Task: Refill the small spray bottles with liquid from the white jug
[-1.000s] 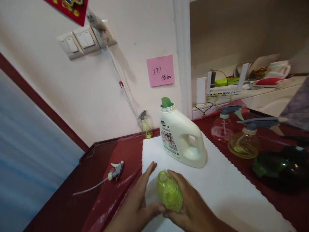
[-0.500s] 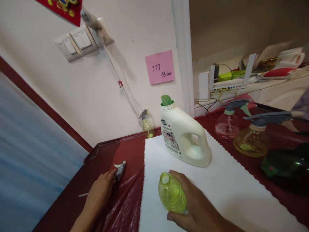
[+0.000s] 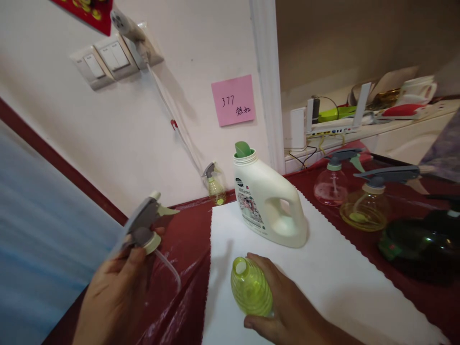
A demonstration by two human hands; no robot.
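A grey trigger spray head (image 3: 145, 225) with a pale collar and a curved clear dip tube is pinched in my left hand (image 3: 113, 287), raised above the dark red table cover. My right hand (image 3: 278, 299) wraps round the right side of a ribbed yellow-green bottle (image 3: 250, 287), whose neck is uncapped. That bottle is on the white sheet (image 3: 345, 282). Just behind it stands a cream detergent jug (image 3: 269, 201) with a handle, and something green (image 3: 242, 149) sits in its open mouth.
A small yellowish spray bottle (image 3: 216, 189) stands against the wall. To the right are a pink spray bottle (image 3: 330, 187), a yellow one (image 3: 362, 206) and a dark green bottle (image 3: 417, 244). A white router (image 3: 330, 125) sits on the shelf behind. Blue curtain (image 3: 46, 225) hangs at left.
My left hand has lifted the spray head off the red table cover and brought it nearer and up. My right hand stays on the yellow-green bottle. The view has shifted slightly.
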